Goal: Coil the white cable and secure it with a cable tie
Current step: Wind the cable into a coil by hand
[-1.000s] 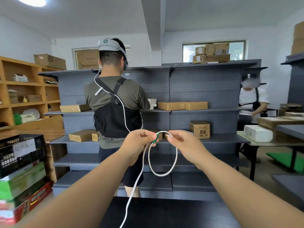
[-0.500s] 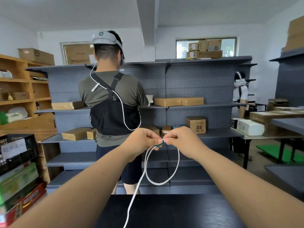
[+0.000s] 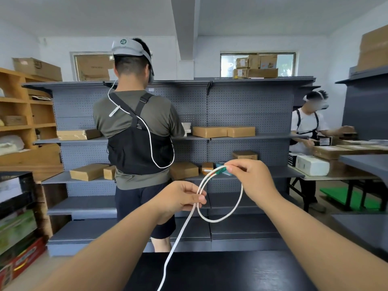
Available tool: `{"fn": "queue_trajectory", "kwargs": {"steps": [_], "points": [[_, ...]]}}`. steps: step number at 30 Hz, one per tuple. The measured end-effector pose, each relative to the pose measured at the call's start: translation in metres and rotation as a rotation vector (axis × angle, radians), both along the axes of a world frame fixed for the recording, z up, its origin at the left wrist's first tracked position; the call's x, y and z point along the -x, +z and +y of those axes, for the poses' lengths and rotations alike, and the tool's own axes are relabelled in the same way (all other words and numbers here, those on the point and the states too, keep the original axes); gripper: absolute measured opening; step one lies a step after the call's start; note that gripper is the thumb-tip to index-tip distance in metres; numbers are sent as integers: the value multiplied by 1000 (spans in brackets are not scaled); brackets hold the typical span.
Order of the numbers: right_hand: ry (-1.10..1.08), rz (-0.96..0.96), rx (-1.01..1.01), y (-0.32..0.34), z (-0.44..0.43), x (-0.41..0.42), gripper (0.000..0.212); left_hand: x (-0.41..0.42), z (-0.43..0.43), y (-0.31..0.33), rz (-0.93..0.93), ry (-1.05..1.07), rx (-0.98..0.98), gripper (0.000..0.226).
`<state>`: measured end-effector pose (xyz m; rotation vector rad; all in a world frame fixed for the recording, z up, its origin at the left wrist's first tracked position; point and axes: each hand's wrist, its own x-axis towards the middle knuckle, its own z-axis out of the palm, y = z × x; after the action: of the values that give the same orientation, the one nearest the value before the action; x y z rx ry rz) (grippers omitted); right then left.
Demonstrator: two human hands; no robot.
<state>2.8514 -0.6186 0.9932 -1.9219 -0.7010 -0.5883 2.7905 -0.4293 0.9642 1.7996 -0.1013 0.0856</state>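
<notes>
A white cable (image 3: 226, 217) forms one loop in the air in front of me, above a dark table (image 3: 231, 271). My right hand (image 3: 255, 181) pinches the cable's green connector end (image 3: 221, 170) at the top of the loop. My left hand (image 3: 180, 199), lower and to the left, pinches two strands of the cable where they run side by side. From my left hand the free length of cable hangs down to the table and runs out of the bottom of the view. No cable tie is visible.
A person in a green shirt (image 3: 136, 127) stands with their back to me at grey shelving (image 3: 241, 139) holding cardboard boxes. Another person (image 3: 308, 127) works at a table on the right. Stacked crates and boxes (image 3: 16, 217) stand at the left.
My hands, which met at the top of the loop, have parted: the right hand rose to the right with the green end, the left slid down and left along the strands.
</notes>
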Motion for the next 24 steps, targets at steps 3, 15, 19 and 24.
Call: {"fn": "queue_trajectory", "kwargs": {"steps": [3,15,19,24], "points": [[-11,36,-128,-1,-10,-4,17,-4,-5,0,-10,1,15,10],[-30,249,-352,-31,-37,-21,19,-22,-31,14,-273,291,0,9],[12,488,-433,-48,-42,-28,13,-24,-37,22,-270,266,-69,7],[29,637,-383,-53,-47,-27,13,-25,-42,32,-276,277,-343,17]]}}
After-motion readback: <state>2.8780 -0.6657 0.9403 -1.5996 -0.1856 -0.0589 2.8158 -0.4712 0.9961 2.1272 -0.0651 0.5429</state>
